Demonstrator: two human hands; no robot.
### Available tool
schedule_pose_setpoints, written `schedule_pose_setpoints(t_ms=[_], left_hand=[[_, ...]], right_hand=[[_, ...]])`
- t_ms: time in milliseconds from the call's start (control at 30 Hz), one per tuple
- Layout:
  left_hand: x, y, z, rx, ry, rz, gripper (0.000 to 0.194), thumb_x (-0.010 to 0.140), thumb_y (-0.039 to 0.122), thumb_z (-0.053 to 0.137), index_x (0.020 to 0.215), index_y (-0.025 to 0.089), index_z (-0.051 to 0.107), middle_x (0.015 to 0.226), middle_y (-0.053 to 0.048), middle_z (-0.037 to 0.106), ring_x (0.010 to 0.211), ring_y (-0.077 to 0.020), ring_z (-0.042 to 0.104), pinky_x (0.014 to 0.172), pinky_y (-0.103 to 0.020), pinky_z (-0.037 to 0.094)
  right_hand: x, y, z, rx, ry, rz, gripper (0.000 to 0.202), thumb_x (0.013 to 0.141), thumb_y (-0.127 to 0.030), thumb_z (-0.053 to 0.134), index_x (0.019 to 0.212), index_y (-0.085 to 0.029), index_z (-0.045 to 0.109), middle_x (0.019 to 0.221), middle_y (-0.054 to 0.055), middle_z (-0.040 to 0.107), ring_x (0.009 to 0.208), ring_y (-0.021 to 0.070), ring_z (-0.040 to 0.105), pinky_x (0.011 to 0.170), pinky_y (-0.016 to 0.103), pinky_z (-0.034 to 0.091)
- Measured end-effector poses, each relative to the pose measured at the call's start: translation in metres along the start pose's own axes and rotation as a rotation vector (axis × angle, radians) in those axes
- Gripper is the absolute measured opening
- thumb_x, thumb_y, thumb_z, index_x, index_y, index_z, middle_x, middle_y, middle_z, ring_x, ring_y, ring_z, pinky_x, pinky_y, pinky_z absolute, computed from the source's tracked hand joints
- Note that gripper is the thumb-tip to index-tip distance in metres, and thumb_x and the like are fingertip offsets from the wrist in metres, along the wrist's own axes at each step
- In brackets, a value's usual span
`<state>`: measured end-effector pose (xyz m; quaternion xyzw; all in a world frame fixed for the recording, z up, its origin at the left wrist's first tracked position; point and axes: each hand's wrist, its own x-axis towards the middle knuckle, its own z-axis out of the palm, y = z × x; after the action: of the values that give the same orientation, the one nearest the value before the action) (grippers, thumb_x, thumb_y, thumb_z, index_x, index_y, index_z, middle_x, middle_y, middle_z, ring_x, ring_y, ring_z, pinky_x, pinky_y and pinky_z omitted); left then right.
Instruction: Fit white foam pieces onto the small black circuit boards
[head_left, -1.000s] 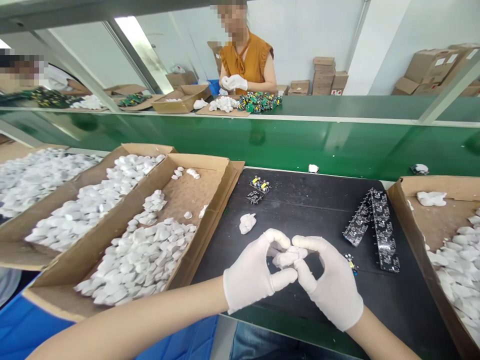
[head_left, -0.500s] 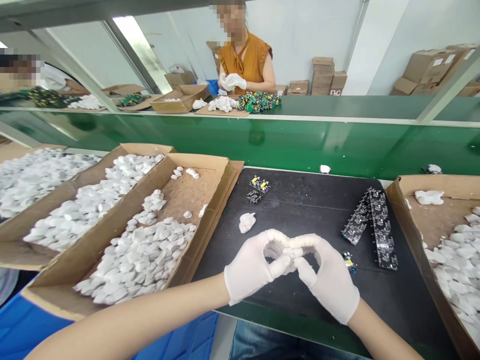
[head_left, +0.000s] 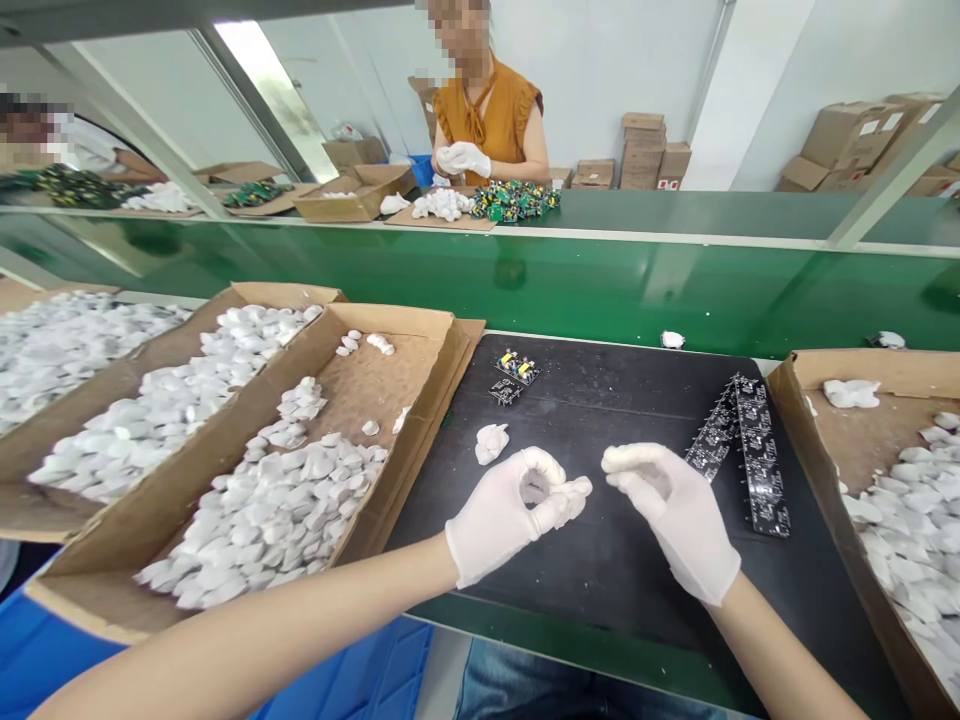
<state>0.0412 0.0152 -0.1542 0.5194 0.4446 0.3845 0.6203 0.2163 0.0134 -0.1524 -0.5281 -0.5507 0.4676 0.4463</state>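
Observation:
My left hand (head_left: 514, 510), in a white glove, pinches a small white lump (head_left: 568, 500) over the black mat (head_left: 585, 400). To its right my right hand (head_left: 671, 510), gloved too, has thumb and fingers a little apart with nothing visible between them. A white wad (head_left: 491, 443) lies on the mat just beyond my left hand. Farther back are small circuit boards with yellow parts (head_left: 517, 367). Dark board strips (head_left: 761, 455) lie on the mat to the right of my right hand.
Cardboard trays (head_left: 420, 400) of white pieces stand at the left, and another tray (head_left: 817, 440) at the right. A green ledge (head_left: 585, 290) runs behind the mat. Across it a person in an orange top (head_left: 510, 110) works with white gloves near a pile of green boards (head_left: 517, 202).
My hands have parted. My right hand has let go of the white lump and moved right, now hiding the small board beside it; my left hand still holds the lump.

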Motion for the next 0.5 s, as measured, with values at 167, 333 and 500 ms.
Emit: schedule_pose_setpoints(t_ms=[167, 333, 500], left_hand=[[-0.001, -0.003, -0.001, 0.191, 0.011, 0.064, 0.024, 0.073, 0.030, 0.067, 0.074, 0.017, 0.047, 0.075, -0.002, 0.061, 0.072, -0.0146, 0.062, 0.071, -0.030, 0.050], [-0.002, -0.005, -0.001, 0.223, -0.007, 0.036, 0.021, 0.073, 0.028, 0.066, 0.074, 0.017, 0.048, 0.070, 0.000, 0.060, 0.067, -0.0136, 0.062, 0.068, -0.029, 0.050], [0.002, -0.002, 0.000, 0.104, 0.000, -0.046, 0.028, 0.073, 0.034, 0.067, 0.075, 0.018, 0.044, 0.064, 0.001, 0.058, 0.062, -0.0148, 0.062, 0.060, -0.029, 0.049]], right_hand=[[-0.001, 0.002, 0.008, -0.253, -0.106, -0.092, 0.026, 0.074, -0.025, 0.062, 0.100, -0.021, 0.065, 0.096, 0.006, 0.069, 0.082, 0.0199, 0.064, 0.078, 0.039, 0.053], [-0.003, 0.004, 0.012, -0.127, -0.147, 0.002, 0.015, 0.072, -0.023, 0.061, 0.085, -0.019, 0.068, 0.086, 0.005, 0.072, 0.074, 0.0186, 0.067, 0.074, 0.035, 0.056], [0.004, 0.004, 0.008, 0.150, -0.111, 0.196, 0.016, 0.066, -0.030, 0.069, 0.076, -0.018, 0.067, 0.083, 0.006, 0.073, 0.075, 0.0195, 0.068, 0.070, 0.032, 0.057]])
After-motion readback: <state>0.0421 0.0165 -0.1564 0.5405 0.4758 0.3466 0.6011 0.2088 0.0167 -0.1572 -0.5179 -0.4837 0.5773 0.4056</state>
